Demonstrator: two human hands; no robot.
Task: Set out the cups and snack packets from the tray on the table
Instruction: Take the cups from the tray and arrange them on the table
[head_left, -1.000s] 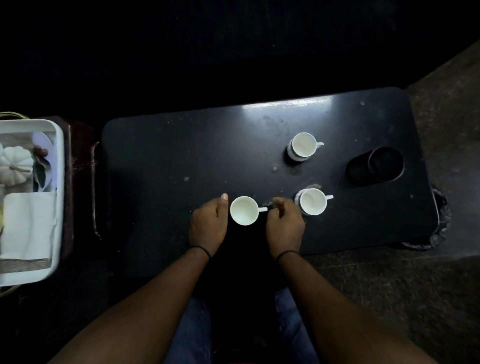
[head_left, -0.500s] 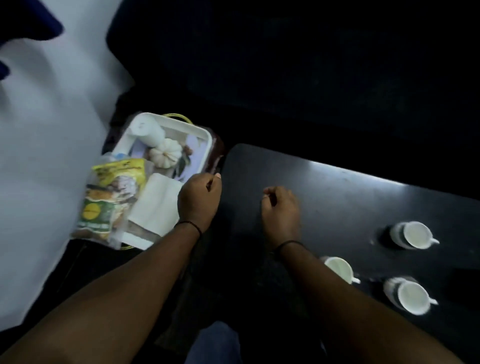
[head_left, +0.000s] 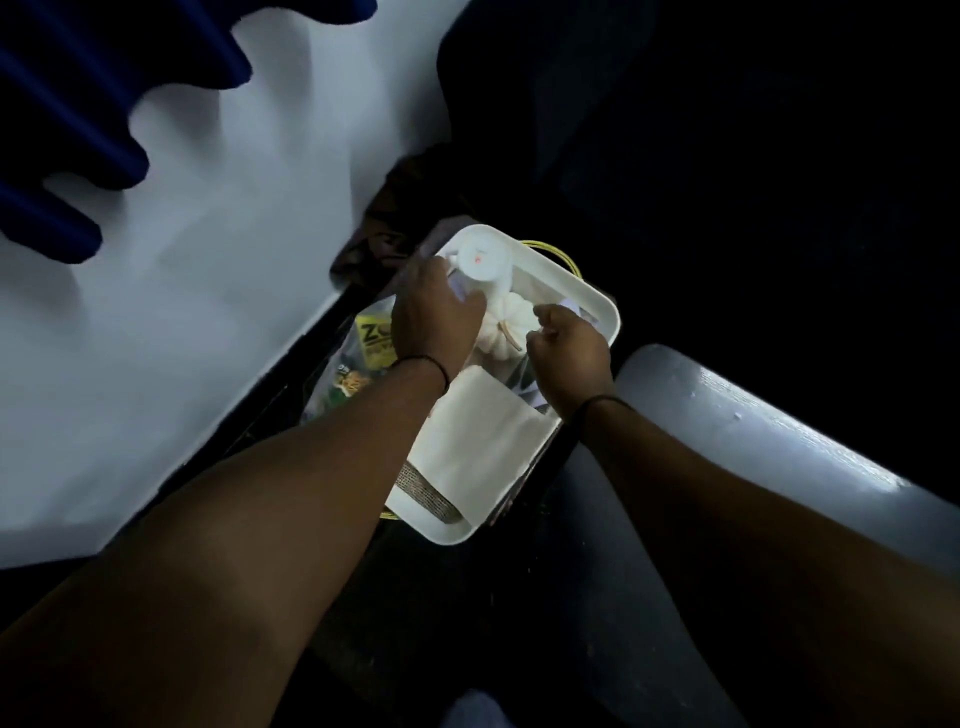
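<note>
A white tray (head_left: 589, 299) sits left of the dark table (head_left: 779, 441). It holds a white cylinder (head_left: 483, 260) at its far end, a white pumpkin ornament (head_left: 506, 330) and a folded white napkin (head_left: 483, 436). A yellow and green snack packet (head_left: 366, 348) lies along the tray's left side, partly hidden by my left forearm. My left hand (head_left: 434, 319) is over the tray's far left, fingers curled against the base of the white cylinder; whether it grips it is unclear. My right hand (head_left: 569, 353) hovers over the tray's right side as a loose fist. No cups are in view.
A pale wall (head_left: 182, 312) and dark blue curtain folds (head_left: 78, 104) lie to the left. A yellow wire loop (head_left: 550, 252) shows behind the tray. A woven strip (head_left: 426, 491) pokes out under the napkin. The far right is dark.
My view swung left from the table with three cups to the tray. Both hands left the middle cup and moved over the tray, the left hand reaching the white cylinder.
</note>
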